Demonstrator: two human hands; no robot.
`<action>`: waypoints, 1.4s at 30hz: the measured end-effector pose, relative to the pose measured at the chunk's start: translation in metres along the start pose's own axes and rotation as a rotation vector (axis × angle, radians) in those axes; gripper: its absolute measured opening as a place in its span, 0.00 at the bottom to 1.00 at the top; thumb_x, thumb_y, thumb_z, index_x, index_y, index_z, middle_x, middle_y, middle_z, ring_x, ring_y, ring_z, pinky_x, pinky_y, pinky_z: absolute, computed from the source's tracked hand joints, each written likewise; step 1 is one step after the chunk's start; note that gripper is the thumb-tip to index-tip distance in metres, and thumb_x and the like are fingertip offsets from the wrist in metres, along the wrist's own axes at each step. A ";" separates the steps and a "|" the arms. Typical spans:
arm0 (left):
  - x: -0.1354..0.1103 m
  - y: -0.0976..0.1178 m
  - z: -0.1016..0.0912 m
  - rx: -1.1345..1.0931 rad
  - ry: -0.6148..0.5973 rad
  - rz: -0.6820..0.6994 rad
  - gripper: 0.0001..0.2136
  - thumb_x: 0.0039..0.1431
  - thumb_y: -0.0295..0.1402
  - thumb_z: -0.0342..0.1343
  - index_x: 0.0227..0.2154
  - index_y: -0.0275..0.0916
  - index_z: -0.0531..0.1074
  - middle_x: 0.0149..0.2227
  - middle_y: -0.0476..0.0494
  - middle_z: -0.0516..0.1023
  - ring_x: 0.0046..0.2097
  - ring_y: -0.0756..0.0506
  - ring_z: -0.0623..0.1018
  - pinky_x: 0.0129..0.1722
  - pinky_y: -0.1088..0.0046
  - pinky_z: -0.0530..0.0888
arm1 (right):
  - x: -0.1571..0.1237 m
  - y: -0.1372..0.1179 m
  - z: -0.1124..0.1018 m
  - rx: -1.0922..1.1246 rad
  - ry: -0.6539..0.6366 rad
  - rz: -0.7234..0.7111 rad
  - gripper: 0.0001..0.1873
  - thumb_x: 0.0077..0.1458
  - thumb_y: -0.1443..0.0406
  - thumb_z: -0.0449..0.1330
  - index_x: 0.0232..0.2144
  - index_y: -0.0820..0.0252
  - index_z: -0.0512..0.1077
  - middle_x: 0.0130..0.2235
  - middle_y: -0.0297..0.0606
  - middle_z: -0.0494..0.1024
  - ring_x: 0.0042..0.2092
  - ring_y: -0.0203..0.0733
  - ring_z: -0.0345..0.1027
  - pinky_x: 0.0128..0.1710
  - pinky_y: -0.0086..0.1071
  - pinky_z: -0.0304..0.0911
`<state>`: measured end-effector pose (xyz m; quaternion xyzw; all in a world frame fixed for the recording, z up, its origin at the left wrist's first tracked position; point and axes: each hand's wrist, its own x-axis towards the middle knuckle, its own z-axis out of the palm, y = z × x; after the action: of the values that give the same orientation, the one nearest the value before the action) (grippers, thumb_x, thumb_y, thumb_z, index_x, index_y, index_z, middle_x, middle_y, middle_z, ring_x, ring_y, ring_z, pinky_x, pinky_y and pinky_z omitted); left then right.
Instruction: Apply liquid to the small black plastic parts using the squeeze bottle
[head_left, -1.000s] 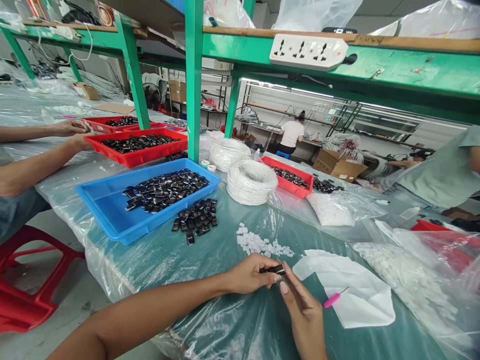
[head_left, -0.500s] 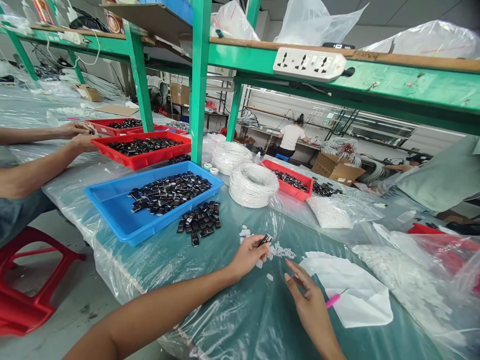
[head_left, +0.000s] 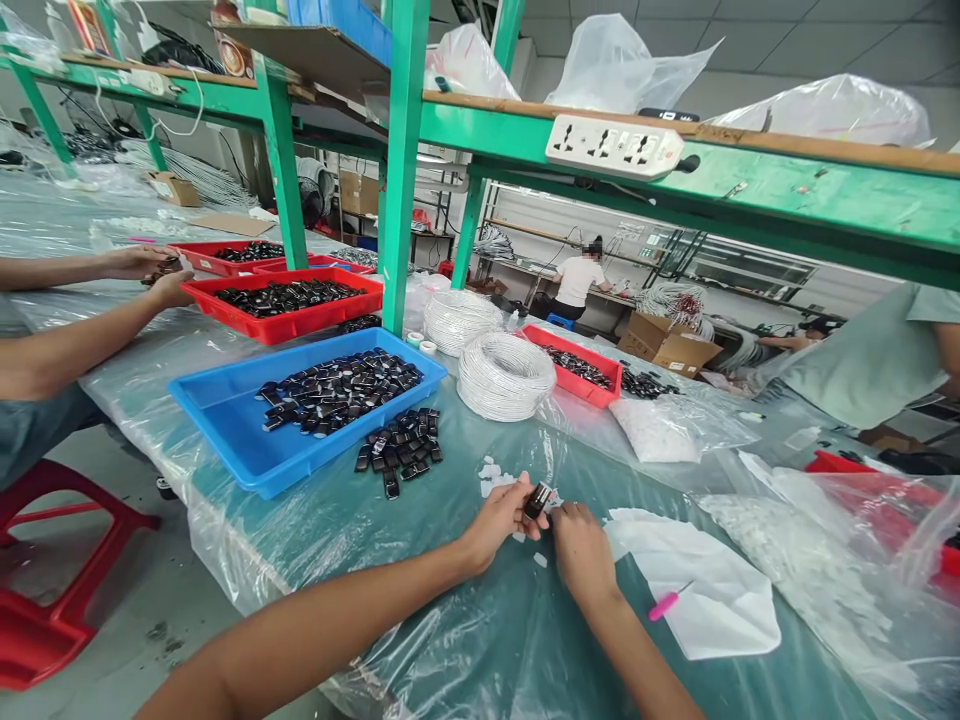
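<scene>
Pinched in my left hand (head_left: 496,522) is a small black block-shaped part (head_left: 536,500) with light marks on its face. My right hand (head_left: 583,552) is closed right beside it, over the small white pieces (head_left: 491,474) on the green tabletop. Its fingertips are hidden, so what they hold cannot be seen. A loose heap of similar black parts (head_left: 400,448) lies beyond my left forearm. Behind the heap, a blue tray (head_left: 225,440) holds many more. To the right of my right hand, a pink-handled pick (head_left: 667,603) rests by a white sheet (head_left: 724,610).
White cable coils (head_left: 506,378) stand beyond my hands, near a red tray (head_left: 611,390) of black parts. Bags of white pieces (head_left: 652,430) lie to the right. A green shelf post (head_left: 405,180) rises behind the blue tray. Another person's hands (head_left: 154,275) work at left.
My right hand has moved left and closed its fingers beside my left hand. The black part in my left hand has turned more upright.
</scene>
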<state>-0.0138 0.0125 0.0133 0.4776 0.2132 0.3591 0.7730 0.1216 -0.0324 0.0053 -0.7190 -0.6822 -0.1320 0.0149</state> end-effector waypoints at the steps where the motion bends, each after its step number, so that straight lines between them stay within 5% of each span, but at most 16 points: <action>1: 0.000 0.001 0.000 0.001 0.002 -0.001 0.31 0.51 0.57 0.45 0.37 0.29 0.73 0.26 0.44 0.72 0.23 0.53 0.68 0.29 0.76 0.65 | 0.000 0.000 0.001 -0.018 0.004 0.006 0.14 0.51 0.79 0.49 0.28 0.64 0.73 0.32 0.45 0.74 0.37 0.46 0.68 0.33 0.32 0.58; 13: 0.000 0.001 0.001 0.029 0.025 -0.019 0.32 0.49 0.58 0.46 0.36 0.29 0.72 0.25 0.44 0.72 0.23 0.52 0.68 0.29 0.75 0.65 | -0.002 0.001 0.006 -0.058 0.057 0.046 0.16 0.50 0.80 0.48 0.29 0.65 0.73 0.32 0.47 0.74 0.37 0.48 0.67 0.33 0.34 0.58; 21: 0.000 -0.001 0.002 0.131 0.011 0.031 0.30 0.52 0.57 0.43 0.32 0.30 0.72 0.23 0.47 0.69 0.22 0.53 0.66 0.27 0.75 0.64 | -0.017 0.005 -0.003 0.152 0.146 0.025 0.15 0.54 0.78 0.46 0.35 0.64 0.70 0.37 0.46 0.73 0.41 0.48 0.66 0.41 0.38 0.60; 23: -0.001 -0.001 0.003 0.199 0.005 0.049 0.29 0.53 0.56 0.43 0.30 0.31 0.72 0.21 0.49 0.66 0.22 0.53 0.65 0.26 0.76 0.62 | -0.028 0.009 -0.010 0.297 0.177 0.017 0.13 0.59 0.72 0.46 0.40 0.61 0.68 0.42 0.43 0.72 0.44 0.44 0.65 0.43 0.34 0.60; 26: -0.002 -0.005 0.002 0.293 -0.050 0.069 0.26 0.55 0.54 0.44 0.26 0.31 0.72 0.19 0.52 0.61 0.21 0.54 0.61 0.24 0.77 0.59 | -0.042 0.016 -0.019 0.869 0.200 0.086 0.12 0.60 0.63 0.47 0.45 0.56 0.65 0.48 0.40 0.69 0.49 0.41 0.63 0.45 0.31 0.60; 30: -0.003 -0.011 0.001 0.346 -0.152 0.080 0.25 0.57 0.51 0.44 0.27 0.32 0.72 0.18 0.53 0.58 0.22 0.54 0.58 0.23 0.78 0.57 | -0.051 0.019 -0.022 1.429 0.049 0.142 0.12 0.58 0.59 0.52 0.43 0.55 0.66 0.51 0.39 0.68 0.52 0.43 0.61 0.50 0.33 0.56; 42: -0.011 -0.007 0.006 0.557 -0.207 0.122 0.24 0.57 0.52 0.42 0.21 0.35 0.64 0.20 0.53 0.54 0.23 0.53 0.55 0.23 0.75 0.53 | -0.055 0.019 -0.019 1.571 -0.059 0.177 0.11 0.54 0.57 0.56 0.37 0.56 0.70 0.48 0.37 0.70 0.48 0.43 0.64 0.50 0.32 0.56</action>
<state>-0.0143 -0.0014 0.0099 0.7173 0.1944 0.2821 0.6067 0.1354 -0.0913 0.0148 -0.5528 -0.5163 0.4090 0.5105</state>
